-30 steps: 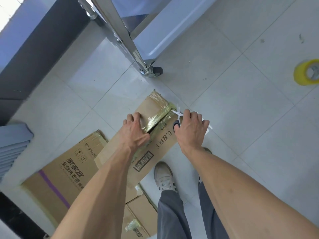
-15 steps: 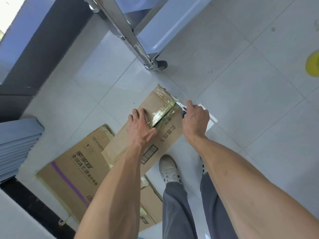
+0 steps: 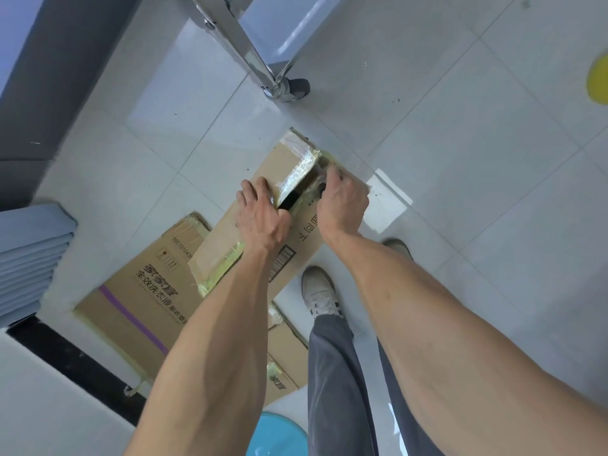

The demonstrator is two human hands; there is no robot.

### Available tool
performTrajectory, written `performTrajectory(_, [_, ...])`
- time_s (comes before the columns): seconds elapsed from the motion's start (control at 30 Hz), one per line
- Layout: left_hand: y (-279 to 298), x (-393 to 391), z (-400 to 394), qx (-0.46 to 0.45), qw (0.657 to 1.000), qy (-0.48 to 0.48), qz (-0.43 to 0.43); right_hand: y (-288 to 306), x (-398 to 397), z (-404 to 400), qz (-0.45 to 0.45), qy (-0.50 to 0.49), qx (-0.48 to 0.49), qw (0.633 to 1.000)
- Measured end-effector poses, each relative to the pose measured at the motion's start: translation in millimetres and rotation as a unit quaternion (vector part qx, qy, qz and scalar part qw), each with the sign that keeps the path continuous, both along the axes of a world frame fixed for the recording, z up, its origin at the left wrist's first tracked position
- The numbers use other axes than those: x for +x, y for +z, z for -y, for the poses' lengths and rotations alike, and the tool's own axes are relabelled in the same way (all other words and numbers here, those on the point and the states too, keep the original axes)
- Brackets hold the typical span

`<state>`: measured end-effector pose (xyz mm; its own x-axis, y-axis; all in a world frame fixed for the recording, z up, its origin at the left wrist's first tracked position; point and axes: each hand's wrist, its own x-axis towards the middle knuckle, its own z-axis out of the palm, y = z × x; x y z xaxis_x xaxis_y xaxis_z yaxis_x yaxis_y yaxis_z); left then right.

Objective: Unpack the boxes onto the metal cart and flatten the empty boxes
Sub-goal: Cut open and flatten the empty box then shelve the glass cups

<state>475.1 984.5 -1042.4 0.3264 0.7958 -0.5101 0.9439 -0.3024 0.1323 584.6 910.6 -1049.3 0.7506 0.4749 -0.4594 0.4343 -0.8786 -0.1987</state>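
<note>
A taped cardboard box (image 3: 227,248) stands on the tiled floor in front of my feet, its top seam covered in yellowish tape. My left hand (image 3: 263,215) grips the edge of the left top flap, fingers curled into a dark gap at the seam. My right hand (image 3: 342,202) grips a pair of scissors (image 3: 320,186) at the seam; only the dark handle shows and the blades are hidden. The metal cart's leg and caster (image 3: 286,88) stand just beyond the box.
Flattened boxes (image 3: 141,291) lie on the floor to the left and under the box. A white sheet (image 3: 386,205) lies to the right. A yellow tape roll (image 3: 599,80) sits far right, a blue round object (image 3: 276,436) near my legs, and stacked grey-blue sheets (image 3: 29,258) at left.
My right hand has moved with the scissors from the box's right edge onto the taped seam. A dark gap has opened at the seam under my left fingers.
</note>
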Motion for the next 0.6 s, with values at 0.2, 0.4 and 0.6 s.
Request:
performTrajectory(0.2, [10,24,9,0.083,0.937,0.337,-0.035,2,5,50,0.029,-0.057,0.012,0.998])
performTrajectory(0.4, [14,31,26,0.046,0.953,0.290,-0.070,5,14,82,0.026,-0.180,-0.026,0.983])
performTrajectory(0.6, [-8,32,55,-0.003,1.000,-0.006,-0.021,13,13,82,-0.003,-0.170,-0.038,0.985])
